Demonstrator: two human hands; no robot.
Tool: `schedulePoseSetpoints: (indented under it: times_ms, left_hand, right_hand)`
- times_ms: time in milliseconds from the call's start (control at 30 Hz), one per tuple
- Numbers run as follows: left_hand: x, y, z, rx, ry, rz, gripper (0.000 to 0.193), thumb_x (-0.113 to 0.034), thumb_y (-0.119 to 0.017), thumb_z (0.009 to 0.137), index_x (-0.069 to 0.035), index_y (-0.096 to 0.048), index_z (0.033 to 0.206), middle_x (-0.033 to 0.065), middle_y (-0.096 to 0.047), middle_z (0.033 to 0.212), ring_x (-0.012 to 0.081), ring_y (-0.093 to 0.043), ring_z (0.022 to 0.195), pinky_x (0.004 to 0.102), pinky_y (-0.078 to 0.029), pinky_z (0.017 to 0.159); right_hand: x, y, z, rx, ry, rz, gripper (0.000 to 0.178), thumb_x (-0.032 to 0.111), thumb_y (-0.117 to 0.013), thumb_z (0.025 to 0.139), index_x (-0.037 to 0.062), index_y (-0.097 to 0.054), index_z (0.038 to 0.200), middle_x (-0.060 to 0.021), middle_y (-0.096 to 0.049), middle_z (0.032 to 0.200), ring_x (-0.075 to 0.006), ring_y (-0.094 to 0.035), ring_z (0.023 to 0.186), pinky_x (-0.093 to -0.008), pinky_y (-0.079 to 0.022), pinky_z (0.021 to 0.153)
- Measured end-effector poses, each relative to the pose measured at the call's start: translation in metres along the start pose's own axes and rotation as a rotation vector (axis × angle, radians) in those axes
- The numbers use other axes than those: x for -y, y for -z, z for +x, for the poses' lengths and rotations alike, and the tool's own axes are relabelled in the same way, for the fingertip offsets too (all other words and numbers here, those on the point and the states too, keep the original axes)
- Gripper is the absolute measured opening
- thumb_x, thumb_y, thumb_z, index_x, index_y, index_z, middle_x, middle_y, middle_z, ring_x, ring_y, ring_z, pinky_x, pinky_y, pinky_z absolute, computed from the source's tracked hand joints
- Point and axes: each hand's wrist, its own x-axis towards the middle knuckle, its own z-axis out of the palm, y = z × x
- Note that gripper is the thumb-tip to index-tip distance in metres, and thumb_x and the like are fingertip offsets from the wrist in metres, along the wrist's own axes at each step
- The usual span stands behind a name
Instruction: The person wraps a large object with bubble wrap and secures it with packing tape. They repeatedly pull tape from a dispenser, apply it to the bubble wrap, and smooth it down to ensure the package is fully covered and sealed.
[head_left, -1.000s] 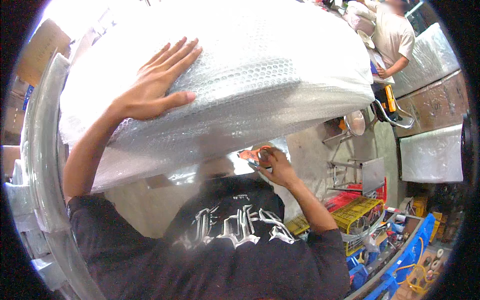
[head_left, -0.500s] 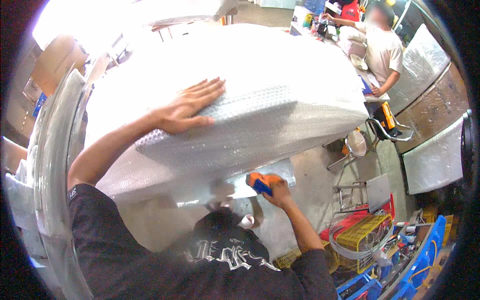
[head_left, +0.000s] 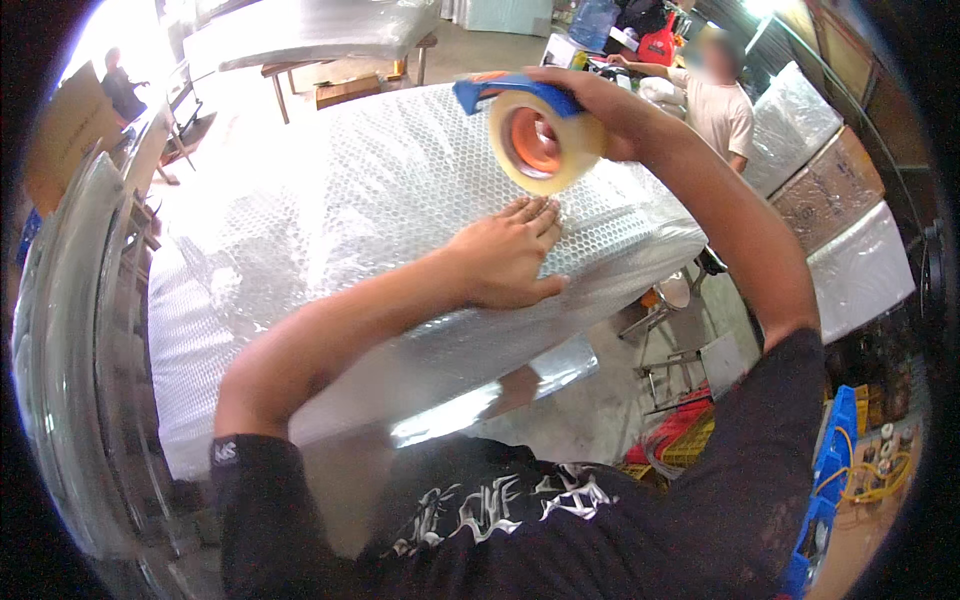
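Observation:
A large flat load wrapped in bubble wrap [head_left: 370, 200] stretches out before me. My left hand [head_left: 510, 252] lies flat on it, fingers extended and thumb apart, holding nothing. Just above and beyond those fingers, my right hand [head_left: 600, 105] grips a blue and orange tape dispenser [head_left: 515, 92]. Its wide roll of yellowish clear tape [head_left: 578, 160] faces me, with an orange hub in the middle. The fingers around the handle are partly hidden. Whether a strip of tape runs down to the bubble wrap, I cannot tell.
Wrapped panels [head_left: 70, 330] stand along the left. A person [head_left: 712, 110] is at a table at the far right, near wrapped boxes [head_left: 830, 180]. Blue bins [head_left: 825, 470] and a stool [head_left: 672, 290] are at the right. Another wrapped load [head_left: 310, 35] rests on a bench behind.
My right hand has raised the tape dispenser from low beside the load to above its top. My left hand has slid right along the bubble wrap. The view has shifted too.

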Motion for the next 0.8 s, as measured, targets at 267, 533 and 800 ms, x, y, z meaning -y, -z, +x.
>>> schedulePoseSetpoints:
  times_ms: [267, 533, 800]
  left_hand:
    - [0.006, -0.004, -0.006, -0.075, -0.019, -0.065, 0.079, -0.052, -0.044, 0.099, 0.015, -0.042, 0.14, 0.0337, -0.041, 0.149, 0.0446, -0.033, 0.145, 0.046, -0.024, 0.123]
    - [0.011, 0.006, -0.011, -0.058, -0.203, -0.19, 0.072, -0.05, -0.048, 0.097, 0.013, -0.053, 0.131, 0.0339, -0.049, 0.141, 0.0447, -0.044, 0.138, 0.0483, -0.032, 0.119]
    - [-0.002, 0.017, -0.017, -0.45, -0.436, -0.284, 0.031, -0.028, -0.07, 0.076, -0.001, -0.063, 0.09, 0.0162, -0.064, 0.084, 0.0389, -0.065, 0.074, 0.0498, -0.053, 0.067]
  right_hand:
    - [0.017, -0.009, 0.094, -0.234, -0.667, -0.27, 0.036, 0.043, -0.068, 0.092, 0.0071, -0.069, 0.089, -0.0058, -0.067, 0.073, -0.0165, -0.064, 0.058, -0.0345, -0.059, 0.059]
    - [0.022, -0.013, 0.079, -0.264, -0.822, -0.278, 0.033, 0.039, -0.074, 0.086, 0.0064, -0.072, 0.089, -0.006, -0.065, 0.068, -0.0175, -0.061, 0.055, -0.0381, -0.058, 0.06]
    - [0.0, -0.008, -0.007, -0.219, -0.996, -0.191, 0.038, 0.044, -0.07, 0.087, 0.0064, -0.069, 0.084, -0.0075, -0.067, 0.069, -0.0196, -0.063, 0.053, -0.0374, -0.059, 0.056]
